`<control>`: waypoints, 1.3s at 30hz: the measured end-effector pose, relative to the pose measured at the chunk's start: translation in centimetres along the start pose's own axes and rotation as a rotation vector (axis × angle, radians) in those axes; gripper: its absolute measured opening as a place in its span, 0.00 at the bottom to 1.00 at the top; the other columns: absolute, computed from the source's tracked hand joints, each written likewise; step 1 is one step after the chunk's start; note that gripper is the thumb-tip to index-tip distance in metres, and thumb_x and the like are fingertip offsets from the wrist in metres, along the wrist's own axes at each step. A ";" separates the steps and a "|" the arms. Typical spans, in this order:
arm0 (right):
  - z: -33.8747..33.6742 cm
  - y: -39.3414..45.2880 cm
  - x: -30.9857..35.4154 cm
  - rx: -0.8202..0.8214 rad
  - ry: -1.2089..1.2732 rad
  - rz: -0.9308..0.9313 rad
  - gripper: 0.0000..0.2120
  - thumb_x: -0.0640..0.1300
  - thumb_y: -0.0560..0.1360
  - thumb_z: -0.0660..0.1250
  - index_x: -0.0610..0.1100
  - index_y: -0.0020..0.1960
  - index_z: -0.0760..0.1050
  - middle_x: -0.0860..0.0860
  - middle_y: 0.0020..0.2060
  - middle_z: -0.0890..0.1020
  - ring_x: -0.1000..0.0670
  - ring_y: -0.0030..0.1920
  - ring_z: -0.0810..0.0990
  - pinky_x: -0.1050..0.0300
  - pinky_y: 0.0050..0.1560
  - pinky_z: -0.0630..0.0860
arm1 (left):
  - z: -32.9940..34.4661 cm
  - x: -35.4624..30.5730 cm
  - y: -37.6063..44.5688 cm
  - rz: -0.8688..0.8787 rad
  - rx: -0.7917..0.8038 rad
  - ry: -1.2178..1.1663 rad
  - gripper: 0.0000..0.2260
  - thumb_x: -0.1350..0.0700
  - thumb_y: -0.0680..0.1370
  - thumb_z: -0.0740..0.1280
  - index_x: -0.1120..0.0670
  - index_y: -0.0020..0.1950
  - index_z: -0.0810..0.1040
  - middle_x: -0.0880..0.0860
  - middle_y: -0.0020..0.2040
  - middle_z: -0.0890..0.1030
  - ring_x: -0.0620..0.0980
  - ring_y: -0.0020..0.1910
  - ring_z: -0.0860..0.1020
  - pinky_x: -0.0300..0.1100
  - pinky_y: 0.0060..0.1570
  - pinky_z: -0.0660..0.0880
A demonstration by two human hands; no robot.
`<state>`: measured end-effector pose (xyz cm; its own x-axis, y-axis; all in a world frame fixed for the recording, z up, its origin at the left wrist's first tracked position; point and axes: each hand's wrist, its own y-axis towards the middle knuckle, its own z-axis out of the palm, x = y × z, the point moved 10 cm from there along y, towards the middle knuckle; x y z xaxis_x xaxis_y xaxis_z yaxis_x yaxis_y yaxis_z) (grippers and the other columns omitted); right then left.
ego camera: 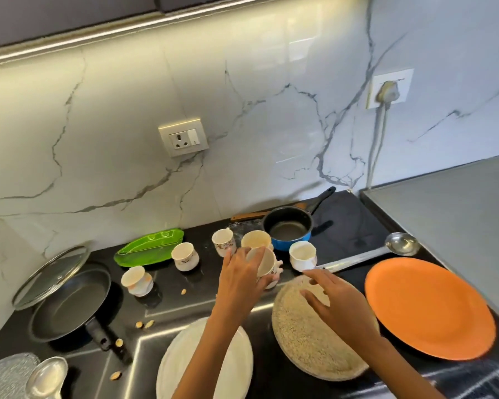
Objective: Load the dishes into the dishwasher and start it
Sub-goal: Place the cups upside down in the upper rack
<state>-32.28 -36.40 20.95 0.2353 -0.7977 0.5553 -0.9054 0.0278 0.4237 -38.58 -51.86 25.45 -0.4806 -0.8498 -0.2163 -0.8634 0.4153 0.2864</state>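
While left hand (239,280) fingers curl round a tilted cup (264,264) above the counter (343,226), right hand (337,306) fingers lie spread on the speckled plate (306,341); cup's likely light, brittle, slick, so grip its body.

You face a glossy white marble-veined wall (271,110) lit by a warm under-cabinet light strip (127,27). It carries a silver-framed socket (183,140) and a white plugged-in outlet (389,88). Below you runs the black bench (352,223).
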 end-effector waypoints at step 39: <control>-10.5 -40.8 -51.7 0.442 -0.522 0.614 0.29 0.37 0.70 0.69 0.51 0.68 0.64 0.47 0.64 0.69 0.46 0.65 0.66 0.51 0.50 0.78 | 47.5 -48.2 -20.3 0.877 0.488 -0.130 0.25 0.45 0.83 0.43 0.53 0.74 0.66 0.53 0.74 0.64 0.52 0.73 0.61 0.53 0.68 0.57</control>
<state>-3.74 10.05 -17.52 -0.4241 -0.8926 0.1529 -0.8965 0.3899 -0.2104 -5.13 -3.93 -14.25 -0.9635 -0.1512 -0.2210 -0.1519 0.9883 -0.0140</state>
